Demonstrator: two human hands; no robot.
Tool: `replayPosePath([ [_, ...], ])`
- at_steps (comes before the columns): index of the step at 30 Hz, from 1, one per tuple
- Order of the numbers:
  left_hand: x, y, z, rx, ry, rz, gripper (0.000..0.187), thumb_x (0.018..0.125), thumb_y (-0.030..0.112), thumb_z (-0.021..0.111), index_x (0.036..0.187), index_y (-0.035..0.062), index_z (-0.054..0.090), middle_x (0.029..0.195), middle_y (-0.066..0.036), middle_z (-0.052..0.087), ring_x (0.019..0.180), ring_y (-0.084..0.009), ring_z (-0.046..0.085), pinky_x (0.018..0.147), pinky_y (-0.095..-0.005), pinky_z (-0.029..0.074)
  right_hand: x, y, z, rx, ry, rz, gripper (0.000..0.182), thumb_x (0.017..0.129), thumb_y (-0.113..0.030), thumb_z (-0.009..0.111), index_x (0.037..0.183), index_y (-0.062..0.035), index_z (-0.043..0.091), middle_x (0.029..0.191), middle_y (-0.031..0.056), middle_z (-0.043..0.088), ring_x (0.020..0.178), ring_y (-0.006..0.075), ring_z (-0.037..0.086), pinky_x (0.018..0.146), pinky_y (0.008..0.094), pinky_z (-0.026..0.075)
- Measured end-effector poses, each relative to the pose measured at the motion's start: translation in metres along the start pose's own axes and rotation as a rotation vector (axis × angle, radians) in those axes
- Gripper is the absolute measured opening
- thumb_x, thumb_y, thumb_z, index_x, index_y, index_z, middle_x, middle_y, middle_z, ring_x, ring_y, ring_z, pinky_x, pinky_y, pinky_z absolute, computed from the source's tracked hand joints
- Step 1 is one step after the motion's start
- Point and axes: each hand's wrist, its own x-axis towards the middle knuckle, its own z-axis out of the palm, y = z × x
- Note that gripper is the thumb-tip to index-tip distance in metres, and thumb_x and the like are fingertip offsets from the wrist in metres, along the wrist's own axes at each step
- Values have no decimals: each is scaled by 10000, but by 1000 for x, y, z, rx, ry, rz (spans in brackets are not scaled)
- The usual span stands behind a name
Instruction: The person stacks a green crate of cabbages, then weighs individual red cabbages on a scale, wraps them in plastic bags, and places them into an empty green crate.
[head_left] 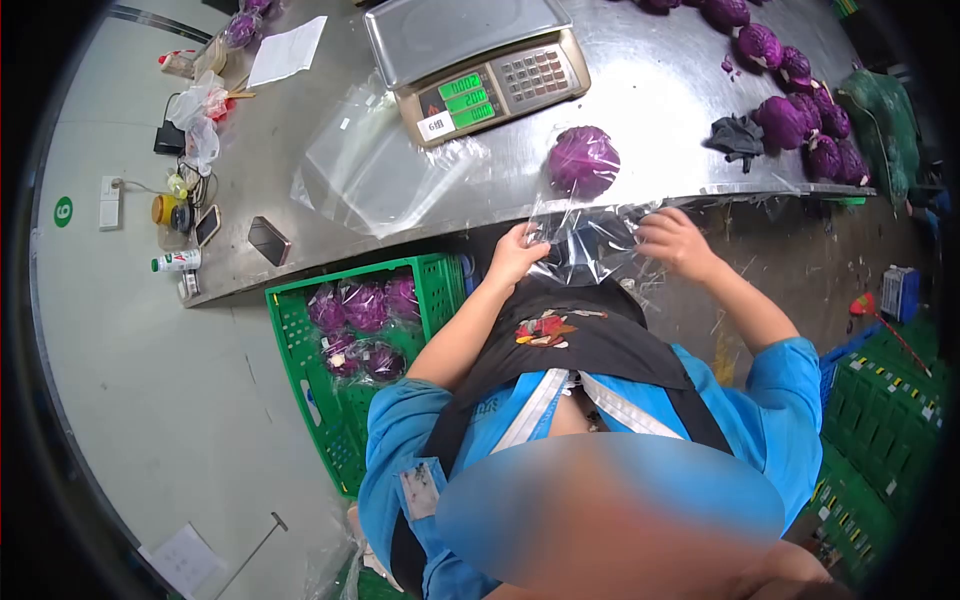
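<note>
A clear plastic bag (588, 245) stretches between my two hands at the table's front edge. My left hand (517, 256) pinches one side of it. On the other side, my right hand (676, 243) has its fingers closed on the plastic. Just beyond the bag a red cabbage (584, 161) rests on the metal table, and the film reaches up to its near side. A stack of flat clear bags (385, 170) lies on the table to the left, in front of the digital scale (490, 85).
More red cabbages (790, 122) lie at the right, beside a black crumpled cloth or bag (736, 138) and a green net sack (880, 125). Below the table's left part, a green crate (300, 375) holds several bagged cabbages (362, 303). A phone (269, 241) lies near the left edge.
</note>
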Motion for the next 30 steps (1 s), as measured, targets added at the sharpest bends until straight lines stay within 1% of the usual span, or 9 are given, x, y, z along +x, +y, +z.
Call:
replayPosePath([
  [2,-12,-14,-9,-11,-91,-106,354,767,150,624,1061,-22,528,674,-41,579,490,-69,499,437,-200,372,-4,-14,-2,-51,42,94,255,598,-65,567,849,-84,607,953,69,572,949,241,519,802,373,404],
  [4,-22,-21,-7,-18,-116,-73,290,786,144,599,1018,-23,550,698,-48,588,508,-76,513,451,-203,383,11,-42,-3,-29,348,430,243,605,-31,612,844,-74,618,885,73,583,831,247,549,710,353,434],
  [5,-27,-23,-3,-26,-137,-39,235,805,139,575,974,-24,572,722,-56,597,526,-83,528,466,-207,393,29,-58,3,90,459,460,199,630,-67,657,827,-70,625,794,63,585,725,237,552,622,332,442],
  [6,-33,-16,1,-57,-178,-31,206,842,171,518,930,-2,587,763,-76,615,646,-111,575,610,-222,439,48,-79,9,153,416,502,159,638,-104,678,788,-75,632,750,55,586,706,223,553,606,324,446],
  [10,-36,-12,5,-269,-234,-40,206,857,159,457,916,12,590,854,-70,621,790,-124,586,725,-240,439,84,-114,61,260,247,470,142,623,-146,704,741,-87,652,708,35,557,685,213,530,595,327,432],
  [20,-34,-12,37,-201,-199,-3,112,769,101,506,770,31,593,782,-43,605,732,-119,551,721,-246,398,63,-105,60,306,119,463,122,593,-147,693,651,-82,607,724,28,523,735,228,491,636,337,401],
  [24,-21,-10,42,-221,-50,146,128,794,117,505,864,29,567,765,-27,591,742,-96,534,727,-246,392,49,-120,54,304,193,413,149,591,-160,705,668,-85,603,775,25,522,762,221,495,639,332,395],
  [27,-27,-13,48,-165,-206,81,145,811,117,496,907,23,550,780,-35,598,756,-93,537,731,-248,394,54,-116,50,201,389,651,136,600,-171,702,667,-100,607,772,19,525,788,211,498,646,315,393],
  [30,-27,-23,43,-312,-221,-72,159,830,130,469,874,20,575,796,-46,608,739,-107,554,724,-256,402,52,-111,60,137,266,572,146,610,-153,687,720,-91,614,773,21,530,772,207,495,634,319,390],
])
